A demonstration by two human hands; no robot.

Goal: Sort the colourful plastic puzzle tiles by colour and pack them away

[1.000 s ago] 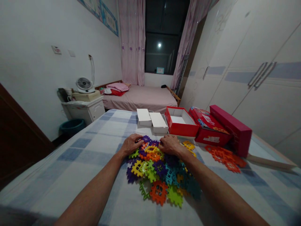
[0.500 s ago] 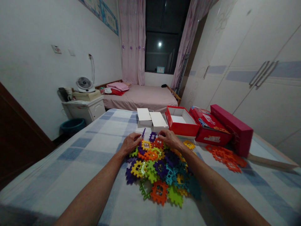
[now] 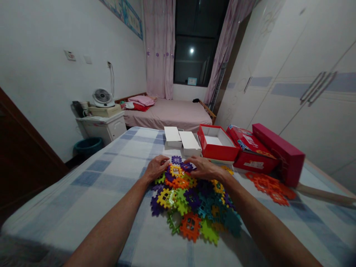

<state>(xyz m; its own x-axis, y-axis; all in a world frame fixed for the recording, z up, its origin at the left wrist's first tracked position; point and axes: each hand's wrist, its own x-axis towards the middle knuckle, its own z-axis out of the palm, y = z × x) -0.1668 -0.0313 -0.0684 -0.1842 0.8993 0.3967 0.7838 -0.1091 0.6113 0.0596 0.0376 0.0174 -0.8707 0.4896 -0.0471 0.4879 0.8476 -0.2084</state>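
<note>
My left hand (image 3: 157, 168) is at the far left edge of a heap of toothed plastic building pieces, its fingers bent together; anything between the fingertips is hidden. My right hand (image 3: 204, 167) reaches over the heap's far side and pinches a purple toothed building piece (image 3: 186, 167), tilted above the others. Between the hands, a purple window-shaped piece (image 3: 176, 160) lies just beyond the heap. Nearer me are a yellow piece (image 3: 164, 198), an orange window piece (image 3: 190, 226), a lime piece (image 3: 209, 231) and teal pieces (image 3: 233, 221), overlapping one another.
Two white box parts (image 3: 190, 144) and a red open box (image 3: 219, 150) stand past the heap. To their right are a red package (image 3: 251, 157) and a long crimson box (image 3: 280, 148). Several orange pieces (image 3: 271, 188) lie in front of these on the checked cloth (image 3: 102, 185).
The purple piece that stood on edge at my left fingertips no longer shows there. My right hand has come lower and nearer, and now has a purple piece at its fingertips. The view shifted slightly.
</note>
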